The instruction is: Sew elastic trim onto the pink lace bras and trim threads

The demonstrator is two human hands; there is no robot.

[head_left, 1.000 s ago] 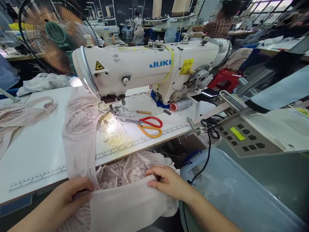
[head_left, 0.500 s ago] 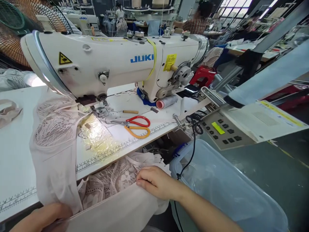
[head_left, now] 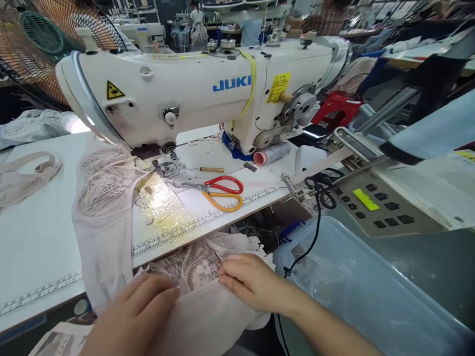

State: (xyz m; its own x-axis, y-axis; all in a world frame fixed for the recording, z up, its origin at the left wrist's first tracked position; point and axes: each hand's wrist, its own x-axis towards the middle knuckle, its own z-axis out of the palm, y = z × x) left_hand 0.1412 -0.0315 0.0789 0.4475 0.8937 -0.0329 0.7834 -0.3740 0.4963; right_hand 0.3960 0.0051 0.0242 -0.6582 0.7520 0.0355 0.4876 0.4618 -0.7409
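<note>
A pale pink lace bra (head_left: 100,198) lies on the sewing table, its upper end beneath the needle area of the white sewing machine (head_left: 185,99). More pale lace garment (head_left: 211,316), with a smooth fabric band, hangs below the table's front edge. My right hand (head_left: 252,282) is closed on the top edge of this band, thumb and fingers pinching it. To its left, my left hand (head_left: 137,311) has curled fingers over the same edge; its thumb is hidden. On the tabletop lie scissors (head_left: 222,193) with one red and one orange handle.
A wooden-handled tool (head_left: 211,169) and a thread cone (head_left: 272,153) lie by the machine. At right are a control panel (head_left: 371,198), a dangling black cable (head_left: 315,237) and a translucent plastic bin (head_left: 352,277). A beige fabric piece (head_left: 29,178) rests at left; a fan (head_left: 48,34) stands behind.
My left hand has moved right along the band, closer to my right hand, which keeps its hold. The camera view has shifted left, so the machine sits further right.
</note>
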